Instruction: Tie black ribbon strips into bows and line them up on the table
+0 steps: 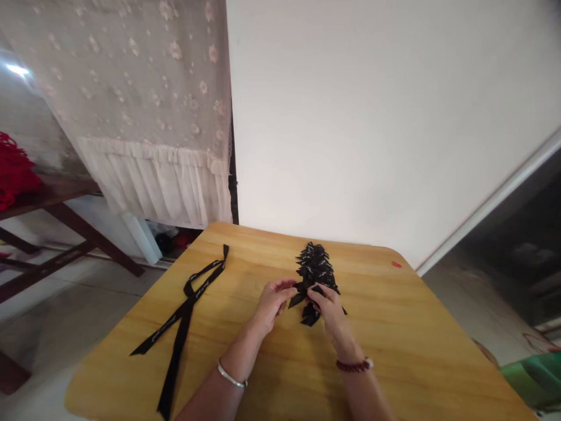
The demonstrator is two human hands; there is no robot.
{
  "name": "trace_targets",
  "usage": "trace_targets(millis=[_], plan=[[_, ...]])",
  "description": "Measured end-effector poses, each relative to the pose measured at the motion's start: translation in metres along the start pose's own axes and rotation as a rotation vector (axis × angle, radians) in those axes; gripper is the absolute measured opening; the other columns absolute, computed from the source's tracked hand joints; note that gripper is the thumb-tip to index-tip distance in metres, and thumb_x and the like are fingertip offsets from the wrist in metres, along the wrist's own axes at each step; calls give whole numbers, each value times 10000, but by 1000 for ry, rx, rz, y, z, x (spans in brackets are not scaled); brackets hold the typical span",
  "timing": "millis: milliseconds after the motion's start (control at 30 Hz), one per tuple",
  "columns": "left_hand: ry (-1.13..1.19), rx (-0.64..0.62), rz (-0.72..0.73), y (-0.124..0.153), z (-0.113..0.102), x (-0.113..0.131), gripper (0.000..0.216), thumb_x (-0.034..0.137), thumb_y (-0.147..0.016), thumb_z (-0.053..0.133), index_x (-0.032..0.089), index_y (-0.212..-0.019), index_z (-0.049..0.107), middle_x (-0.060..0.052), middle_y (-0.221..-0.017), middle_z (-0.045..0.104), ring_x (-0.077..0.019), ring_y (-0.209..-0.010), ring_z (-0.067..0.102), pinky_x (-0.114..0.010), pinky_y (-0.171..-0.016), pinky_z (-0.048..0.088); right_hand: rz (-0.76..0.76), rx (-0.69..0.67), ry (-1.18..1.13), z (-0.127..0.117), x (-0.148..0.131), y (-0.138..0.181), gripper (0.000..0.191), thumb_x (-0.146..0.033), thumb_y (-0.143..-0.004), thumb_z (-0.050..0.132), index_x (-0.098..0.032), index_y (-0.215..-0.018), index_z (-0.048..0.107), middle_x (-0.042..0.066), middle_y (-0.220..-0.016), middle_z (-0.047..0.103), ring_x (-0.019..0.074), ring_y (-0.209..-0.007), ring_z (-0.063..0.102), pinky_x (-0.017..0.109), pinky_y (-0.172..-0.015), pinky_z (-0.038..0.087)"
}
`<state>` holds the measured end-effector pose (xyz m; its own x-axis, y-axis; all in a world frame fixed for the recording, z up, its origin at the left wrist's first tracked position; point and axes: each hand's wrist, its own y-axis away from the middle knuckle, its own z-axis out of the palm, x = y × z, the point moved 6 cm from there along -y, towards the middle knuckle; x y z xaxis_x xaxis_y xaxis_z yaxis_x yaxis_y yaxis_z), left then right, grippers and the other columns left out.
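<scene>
Near the middle of the wooden table (pixel 263 257), a row of black ribbon bows (pixel 316 263) with white lettering runs away from me. At its near end, my left hand (pixel 277 297) pinches the left side of a black bow between thumb and finger. My right hand (pixel 326 304) grips the same bow from the right, its fingers closed around the middle part. More black ribbon shows just below the hands. Off to the left lie loose black ribbon strips (pixel 189 304), also printed in white, crossing one another. How the bow is tied is hidden by my fingers.
A small red object (pixel 397 264) lies at the table's far right. A white wall (pixel 372 117) stands behind the table, with a floral curtain (pixel 175 105) to its left. Red material (pixel 15 172) rests on a dark wooden stand (pixel 70 216). Something green (pixel 532 377) is at the lower right.
</scene>
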<state>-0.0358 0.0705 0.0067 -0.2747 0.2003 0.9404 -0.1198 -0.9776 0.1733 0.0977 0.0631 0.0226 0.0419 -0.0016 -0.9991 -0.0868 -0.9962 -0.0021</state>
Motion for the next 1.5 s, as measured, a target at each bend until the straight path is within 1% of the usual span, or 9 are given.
trace_targets(millis=[133,300,467,567,633,700,1000,1167,1500], plan=[[-64,5,-13,1,4,-4,198,272,-565,651,121,-674,586,20,-513,564,-4,-271,282,-163,-278,117,-56,-61,32,5,-3,0,169,-279,-621,559,-153,-511,535,-33,-478,485,93,-473,435,202,-451,316],[26,92,19,-2,-4,-3,193,288,-563,653,132,-579,540,67,-413,471,-1,-248,251,-159,-271,111,-72,-69,96,5,-2,-1,152,-263,-631,545,-155,-524,529,-37,-469,472,97,-469,418,202,-444,317],[169,197,58,-4,-17,2,181,235,-563,658,118,-670,569,4,-638,623,26,-255,266,-135,-254,144,-160,50,198,-5,2,-7,150,-290,-659,530,-157,-592,541,-29,-509,478,112,-503,427,208,-470,329],[301,125,6,-4,-13,1,204,176,-572,660,109,-754,596,-42,-773,651,7,-299,390,-133,-287,293,-221,72,281,-6,1,-8,151,-287,-683,516,-157,-618,557,-23,-525,489,117,-510,431,212,-478,337],[372,79,-73,-3,-7,-4,205,129,-572,663,101,-766,603,-53,-759,651,-49,-405,522,-154,-366,405,-245,70,305,-5,0,-7,154,-288,-696,509,-159,-630,563,-19,-541,504,120,-519,439,214,-488,344],[411,47,-134,-2,-2,-10,178,83,-571,660,93,-740,606,-54,-699,646,-101,-512,590,-166,-416,446,-260,61,309,-4,-3,-6,157,-292,-700,511,-161,-631,564,-16,-554,518,122,-528,448,215,-500,352],[377,6,-126,-3,6,-22,133,57,-484,695,89,-582,609,-13,-510,587,-90,-472,548,-171,-436,431,-242,16,270,3,-2,-5,158,-295,-689,539,-155,-625,573,-17,-531,524,122,-516,464,219,-499,368],[369,-62,-77,-3,14,-21,174,115,-453,731,75,-586,628,-24,-526,595,-82,-479,529,-192,-488,420,-226,35,215,5,0,-5,201,-302,-668,561,-174,-539,474,-43,-480,466,104,-464,426,210,-452,341],[330,5,-22,-6,7,-21,176,161,-461,728,84,-576,620,-7,-496,581,-74,-428,496,-204,-462,408,-189,-15,174,11,-5,-2,309,-416,-647,576,-172,-496,460,-37,-442,468,98,-430,421,212,-420,331]])
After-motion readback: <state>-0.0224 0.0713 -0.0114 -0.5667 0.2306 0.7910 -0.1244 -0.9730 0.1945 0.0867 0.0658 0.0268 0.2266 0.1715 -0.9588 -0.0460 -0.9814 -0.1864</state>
